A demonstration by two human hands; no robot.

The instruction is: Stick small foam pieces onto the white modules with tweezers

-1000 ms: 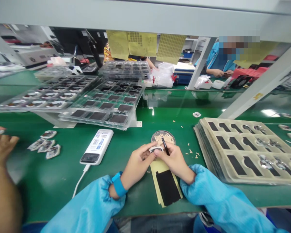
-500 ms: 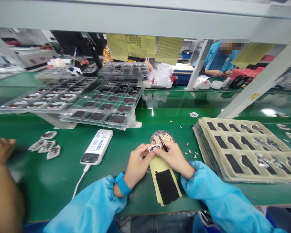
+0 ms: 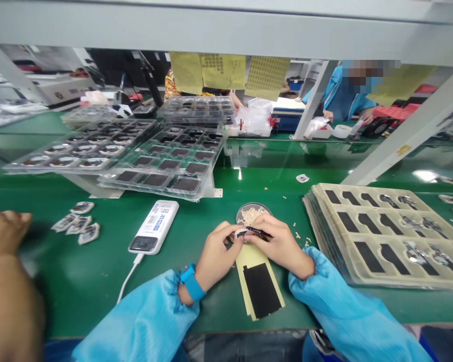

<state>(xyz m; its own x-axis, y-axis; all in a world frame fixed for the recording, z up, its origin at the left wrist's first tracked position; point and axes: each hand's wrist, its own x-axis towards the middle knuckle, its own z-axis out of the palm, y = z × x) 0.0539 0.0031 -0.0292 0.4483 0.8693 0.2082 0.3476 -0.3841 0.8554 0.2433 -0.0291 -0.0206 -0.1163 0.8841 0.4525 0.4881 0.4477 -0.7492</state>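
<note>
A small white-rimmed part (image 3: pixel 240 233) is pinched in the fingers of my left hand (image 3: pixel 218 254). My right hand (image 3: pixel 281 245) grips black tweezers (image 3: pixel 257 232), which lie nearly level with their tip at the part. Just beyond my hands sits a round dish (image 3: pixel 252 213) of tiny beige pieces. Below them, a yellow backing sheet (image 3: pixel 246 257) carries a black rectangular sticker (image 3: pixel 263 290). Where the tweezers' tip meets the part is too small to make out.
Stacked beige trays (image 3: pixel 357 261) stand at the right, clear trays (image 3: pixel 162 166) at the back left. A white power bank (image 3: pixel 154 227) with a cable and several white-rimmed parts (image 3: pixel 78 224) lie left. Another person's arm (image 3: pixel 9 281) rests at the far left; people sit opposite.
The tweezers have turned from steep to nearly level, and my right fingers have shifted back from the part onto them. The view has moved slightly. The person opposite has spread their hands.
</note>
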